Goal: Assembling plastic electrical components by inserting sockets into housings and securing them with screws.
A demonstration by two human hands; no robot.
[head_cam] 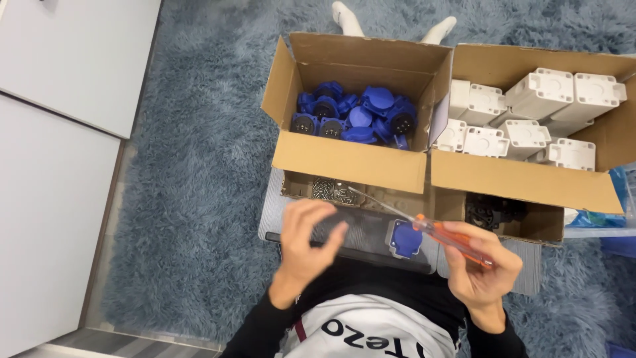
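**Screwdriver in the right hand, blue socket on the grey board**

We see our right hand (480, 265) closed around the orange handle of a screwdriver (437, 232), its thin shaft pointing toward a small pile of screws (333, 191). Our left hand (306, 242) hovers open, fingers curled, holding nothing, over the grey board (361, 232). The blue socket (403, 238) lies there, between both hands. We judge it light, rigid plastic, a little smooth; its square edges offer the best hold.
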